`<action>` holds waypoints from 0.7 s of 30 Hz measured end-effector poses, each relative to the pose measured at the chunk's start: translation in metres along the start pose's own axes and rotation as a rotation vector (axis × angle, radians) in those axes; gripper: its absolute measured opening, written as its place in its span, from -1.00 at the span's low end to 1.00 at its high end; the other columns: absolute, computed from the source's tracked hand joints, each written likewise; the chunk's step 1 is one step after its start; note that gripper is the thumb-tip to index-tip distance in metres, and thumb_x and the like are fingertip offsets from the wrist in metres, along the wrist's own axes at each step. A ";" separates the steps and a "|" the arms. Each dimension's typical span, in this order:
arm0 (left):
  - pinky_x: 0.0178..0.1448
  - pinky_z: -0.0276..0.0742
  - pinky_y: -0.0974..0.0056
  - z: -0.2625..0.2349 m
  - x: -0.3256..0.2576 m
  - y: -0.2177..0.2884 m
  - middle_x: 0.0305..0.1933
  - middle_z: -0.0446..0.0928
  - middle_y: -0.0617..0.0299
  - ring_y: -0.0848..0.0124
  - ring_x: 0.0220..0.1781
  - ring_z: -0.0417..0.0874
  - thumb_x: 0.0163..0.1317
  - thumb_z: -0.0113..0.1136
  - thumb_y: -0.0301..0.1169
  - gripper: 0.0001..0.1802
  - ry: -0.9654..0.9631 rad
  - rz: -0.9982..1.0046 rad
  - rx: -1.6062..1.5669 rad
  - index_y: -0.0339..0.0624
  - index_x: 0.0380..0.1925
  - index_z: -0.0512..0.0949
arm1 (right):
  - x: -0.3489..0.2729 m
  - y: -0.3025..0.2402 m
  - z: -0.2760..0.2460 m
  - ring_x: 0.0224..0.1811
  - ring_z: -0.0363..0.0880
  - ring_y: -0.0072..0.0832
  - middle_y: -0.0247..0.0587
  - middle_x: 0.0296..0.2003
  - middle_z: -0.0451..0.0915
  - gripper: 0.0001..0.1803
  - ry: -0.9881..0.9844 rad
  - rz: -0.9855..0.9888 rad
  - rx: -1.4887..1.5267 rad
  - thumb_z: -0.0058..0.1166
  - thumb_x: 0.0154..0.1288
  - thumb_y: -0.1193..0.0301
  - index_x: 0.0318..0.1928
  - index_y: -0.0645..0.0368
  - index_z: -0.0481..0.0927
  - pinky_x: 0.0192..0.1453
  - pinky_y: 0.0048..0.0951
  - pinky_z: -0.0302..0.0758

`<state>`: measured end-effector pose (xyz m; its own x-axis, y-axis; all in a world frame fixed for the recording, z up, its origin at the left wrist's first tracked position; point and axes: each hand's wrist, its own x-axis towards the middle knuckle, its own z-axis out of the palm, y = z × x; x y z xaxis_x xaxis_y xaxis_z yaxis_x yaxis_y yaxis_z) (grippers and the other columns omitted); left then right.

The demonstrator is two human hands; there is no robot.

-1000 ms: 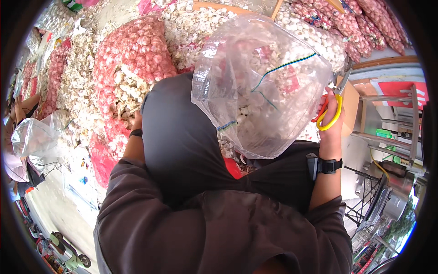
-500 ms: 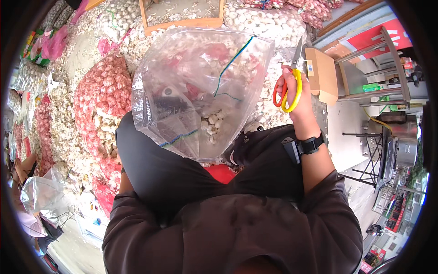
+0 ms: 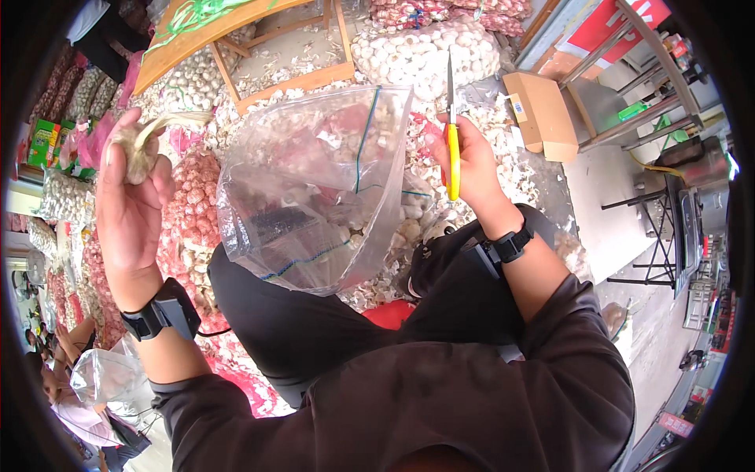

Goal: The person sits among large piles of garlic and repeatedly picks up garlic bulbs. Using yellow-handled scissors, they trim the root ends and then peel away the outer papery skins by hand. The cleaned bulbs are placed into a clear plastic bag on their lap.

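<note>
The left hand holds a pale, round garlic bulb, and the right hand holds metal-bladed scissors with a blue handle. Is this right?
Not quite: the head view shows a yellow handle, not blue, on the metal-bladed scissors in the right hand. The left hand holds the garlic bulb.

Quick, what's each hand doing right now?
Left hand: holding a garlic bulb with its stem on, up in the fingers.
Right hand: holding yellow-handled scissors, blades pointing away from the person.
</note>
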<state>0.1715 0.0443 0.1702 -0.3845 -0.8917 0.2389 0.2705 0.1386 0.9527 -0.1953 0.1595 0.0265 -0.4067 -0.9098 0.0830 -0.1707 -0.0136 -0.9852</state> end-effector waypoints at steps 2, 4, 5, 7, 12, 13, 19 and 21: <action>-0.45 0.29 0.55 0.073 0.005 0.005 0.09 0.48 0.13 0.63 -0.45 0.34 0.50 -0.21 -0.03 -0.40 -0.291 -0.098 -0.140 -0.25 0.33 0.20 | 0.001 0.010 -0.003 -0.41 0.43 -0.56 -0.35 -0.43 0.49 -0.44 0.002 -0.161 -0.156 0.36 0.16 0.32 0.10 0.25 0.43 -0.25 -0.51 0.46; -0.49 0.21 0.48 0.125 0.005 -0.015 -0.03 0.51 0.16 0.59 -0.52 0.27 0.48 -0.25 0.07 -0.37 -0.261 -0.204 -0.203 -0.23 0.25 0.27 | -0.004 0.002 -0.005 -0.29 0.46 -0.40 -0.22 -0.34 0.49 -0.33 0.020 -0.302 -0.277 0.42 0.07 0.27 0.13 0.23 0.40 -0.12 -0.38 0.47; -0.47 0.19 0.48 0.142 0.005 -0.026 -0.04 0.51 0.17 0.60 -0.50 0.25 0.47 -0.26 0.11 -0.36 -0.283 -0.250 -0.245 -0.20 0.23 0.29 | -0.007 -0.007 -0.004 -0.21 0.46 -0.32 -0.15 -0.28 0.48 -0.28 0.019 -0.357 -0.324 0.44 0.03 0.25 0.14 0.23 0.39 -0.05 -0.31 0.46; -0.44 0.18 0.46 0.158 0.002 -0.047 -0.03 0.50 0.19 0.60 -0.49 0.23 0.46 -0.28 0.14 -0.36 -0.229 -0.376 -0.389 -0.17 0.22 0.30 | -0.011 -0.012 -0.008 -0.08 0.42 -0.21 -0.07 -0.14 0.42 -0.20 -0.010 -0.415 -0.319 0.46 -0.02 0.25 0.20 0.17 0.34 0.06 -0.23 0.40; -0.38 0.21 0.45 0.157 -0.002 -0.099 0.05 0.45 0.23 0.60 -0.45 0.23 0.44 -0.31 0.17 -0.35 -0.225 -0.496 -0.596 -0.10 0.23 0.28 | -0.014 -0.007 -0.024 -0.04 0.39 -0.13 0.01 -0.07 0.37 -0.12 -0.147 -0.545 -0.441 0.47 -0.03 0.22 0.27 0.13 0.27 0.11 -0.22 0.36; -0.37 0.21 0.45 0.160 -0.004 -0.104 0.06 0.45 0.23 0.60 -0.45 0.23 0.44 -0.32 0.17 -0.35 -0.210 -0.525 -0.600 -0.10 0.24 0.27 | -0.015 -0.005 -0.024 -0.03 0.39 -0.13 0.01 -0.07 0.37 -0.12 -0.190 -0.531 -0.454 0.47 -0.03 0.22 0.27 0.13 0.27 0.11 -0.22 0.36; -0.34 0.23 0.44 0.148 0.002 -0.108 0.07 0.46 0.23 0.56 -0.42 0.25 0.48 -0.38 0.12 -0.38 -0.194 -0.566 -0.931 -0.11 0.21 0.33 | -0.011 -0.007 -0.014 0.01 0.39 -0.10 0.00 -0.04 0.38 -0.12 -0.223 -0.609 -0.363 0.47 -0.03 0.20 0.26 0.17 0.28 0.15 -0.19 0.36; -0.33 0.23 0.44 0.141 0.003 -0.108 0.07 0.47 0.24 0.56 -0.41 0.26 0.49 -0.39 0.12 -0.38 -0.177 -0.526 -0.908 -0.11 0.22 0.33 | -0.011 -0.008 -0.012 0.02 0.39 -0.10 0.00 -0.03 0.39 -0.12 -0.263 -0.617 -0.374 0.48 -0.04 0.19 0.25 0.16 0.29 0.16 -0.19 0.36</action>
<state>0.0168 0.0868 0.0942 -0.7477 -0.6605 -0.0688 0.5620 -0.6846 0.4642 -0.2002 0.1750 0.0354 0.0792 -0.8525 0.5166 -0.6091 -0.4517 -0.6519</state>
